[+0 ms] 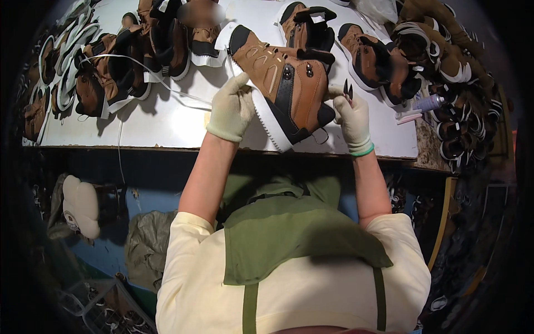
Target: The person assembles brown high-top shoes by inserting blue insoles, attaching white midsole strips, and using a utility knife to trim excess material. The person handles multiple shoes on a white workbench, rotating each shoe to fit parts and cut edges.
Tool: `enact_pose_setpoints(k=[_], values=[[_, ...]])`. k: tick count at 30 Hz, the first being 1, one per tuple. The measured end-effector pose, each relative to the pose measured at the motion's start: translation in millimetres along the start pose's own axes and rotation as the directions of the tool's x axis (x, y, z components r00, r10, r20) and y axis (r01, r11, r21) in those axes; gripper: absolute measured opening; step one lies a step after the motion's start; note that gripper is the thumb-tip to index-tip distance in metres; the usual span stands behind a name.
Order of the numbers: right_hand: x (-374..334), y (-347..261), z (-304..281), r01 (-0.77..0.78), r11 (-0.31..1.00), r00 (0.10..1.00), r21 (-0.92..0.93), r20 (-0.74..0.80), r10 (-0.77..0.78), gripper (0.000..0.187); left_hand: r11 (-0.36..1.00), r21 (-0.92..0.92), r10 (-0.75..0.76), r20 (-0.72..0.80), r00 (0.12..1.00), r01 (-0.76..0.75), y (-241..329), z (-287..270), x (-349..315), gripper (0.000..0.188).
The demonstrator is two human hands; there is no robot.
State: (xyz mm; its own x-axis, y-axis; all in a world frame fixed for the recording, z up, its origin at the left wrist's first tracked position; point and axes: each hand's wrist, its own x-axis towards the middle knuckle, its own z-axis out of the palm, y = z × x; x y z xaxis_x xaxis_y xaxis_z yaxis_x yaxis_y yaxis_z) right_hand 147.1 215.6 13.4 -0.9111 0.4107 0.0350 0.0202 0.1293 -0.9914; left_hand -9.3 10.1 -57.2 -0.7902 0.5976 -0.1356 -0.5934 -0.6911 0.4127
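Note:
A brown and tan lace-up boot (303, 83) with black trim and a white sole is held tilted over the table's front edge, its toe pointing to the far left. My gloved left hand (231, 107) grips it along the white sole. At the heel side is my gloved right hand (353, 118), its fingers closed around small snips (348, 90) whose two dark pointed blades stick up. The right fingertips reach the boot's back edge; whether they touch it I cannot tell. A thin loop hangs by the boot's heel.
Similar boots stand along the left, among them a brown one (92, 89), and at the right (361, 55). A spray can (428, 103) lies at the right edge of the white table (167, 125). A white cord (161, 83) crosses the left side. More footwear is piled at far right.

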Motion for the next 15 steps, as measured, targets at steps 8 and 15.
enact_pose_setpoints(k=[8,15], values=[[-6.5,-8.3,0.2,0.152,0.988,0.958,0.017,0.245,-0.152,0.043,0.984,-0.035,0.178,0.307,0.935,-0.176,5.4,8.4,-2.4,0.031],[3.2,-22.1,21.1,0.114,0.993,0.974,0.030,0.192,-0.117,0.038,0.599,0.670,0.287,0.332,0.899,-0.438,11.5,-0.5,3.7,0.037]])
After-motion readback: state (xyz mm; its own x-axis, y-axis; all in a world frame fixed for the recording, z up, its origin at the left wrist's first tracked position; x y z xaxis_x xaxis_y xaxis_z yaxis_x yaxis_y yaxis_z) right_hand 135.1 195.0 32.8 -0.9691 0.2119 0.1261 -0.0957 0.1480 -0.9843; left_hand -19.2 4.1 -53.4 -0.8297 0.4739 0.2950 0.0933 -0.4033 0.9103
